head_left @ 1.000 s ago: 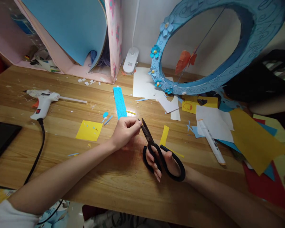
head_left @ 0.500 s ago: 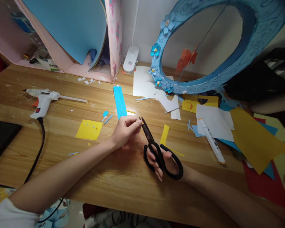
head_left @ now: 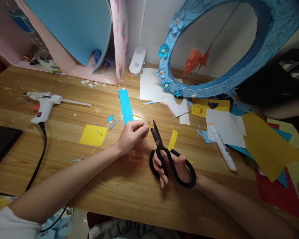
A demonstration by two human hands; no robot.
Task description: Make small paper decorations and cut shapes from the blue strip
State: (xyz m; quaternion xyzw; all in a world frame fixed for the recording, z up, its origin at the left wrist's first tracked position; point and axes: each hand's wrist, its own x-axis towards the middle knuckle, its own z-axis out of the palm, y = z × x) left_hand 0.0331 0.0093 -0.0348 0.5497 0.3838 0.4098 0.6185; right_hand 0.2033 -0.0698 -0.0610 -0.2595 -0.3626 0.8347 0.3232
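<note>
My left hand (head_left: pixel 133 135) pinches a small orange-yellow paper piece (head_left: pixel 150 125) between thumb and forefinger. My right hand (head_left: pixel 173 166) grips black-handled scissors (head_left: pixel 159 141), fingers and thumb through the loops. The blades are slightly parted, and their tips lie right by the paper piece. Just beyond my left hand lies a bright blue paper strip (head_left: pixel 126 105) marked with drawn rounded shapes. A thin yellow sliver (head_left: pixel 137 116) rests beside that strip. A yellow paper strip (head_left: pixel 173 139) lies on the table close to the scissors.
A white glue gun (head_left: pixel 46 103) lies at the left, near a yellow paper square (head_left: pixel 92 135) with tiny scraps. At the right are a white marker (head_left: pixel 222 147) and layered coloured papers (head_left: pixel 271 146). A blue decorated ring (head_left: pixel 165 63) and a pink box (head_left: pixel 121 43) stand behind.
The scissors have opened a little wider and shifted slightly right. More of the orange-yellow paper piece now shows at my left fingertips. My left hand has stayed nearly in place.
</note>
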